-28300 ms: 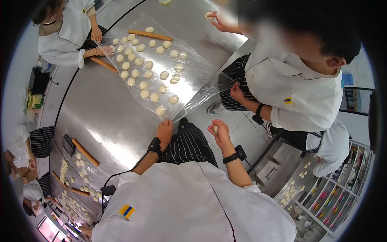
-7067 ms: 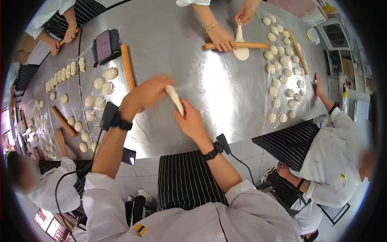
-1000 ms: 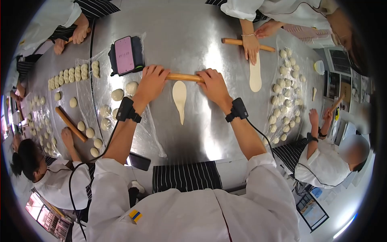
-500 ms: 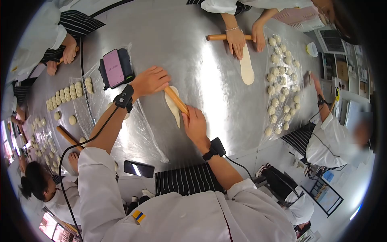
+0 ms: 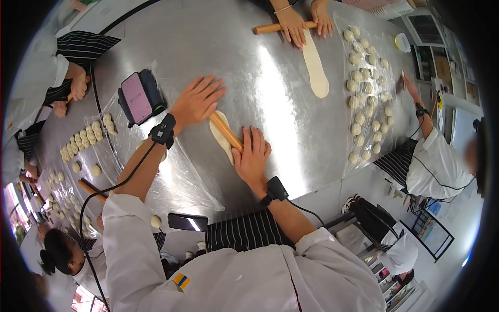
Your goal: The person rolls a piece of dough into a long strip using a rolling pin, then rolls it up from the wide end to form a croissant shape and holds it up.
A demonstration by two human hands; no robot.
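Note:
A wooden rolling pin (image 5: pixel 225 130) lies slantwise across a long, tapering strip of dough (image 5: pixel 220 143) on the steel table. Over the pin's upper end rests my left hand (image 5: pixel 199 101), open, its fingers stretched out past the wood. My right hand (image 5: pixel 251 158) is open too, with its palm on the lower end and its fingers lying straight. The pin covers the middle of the strip; its pale edges show on both sides. Both wrists carry black strapped devices.
Left of my hands, a lit phone (image 5: pixel 136 98) rests on a dark case beside plastic film (image 5: pixel 182 179). A dark phone (image 5: pixel 187 222) lies at the near edge. Dough balls (image 5: pixel 358 118) sit at right. Across the table, a co-worker's hands (image 5: pixel 292 26) work a rolling pin over a dough strip (image 5: pixel 315 67).
My fingers have straightened from a curled hold around the pin. The camera view has shifted slightly. The co-worker's dough strip opposite now shows more length below the pin.

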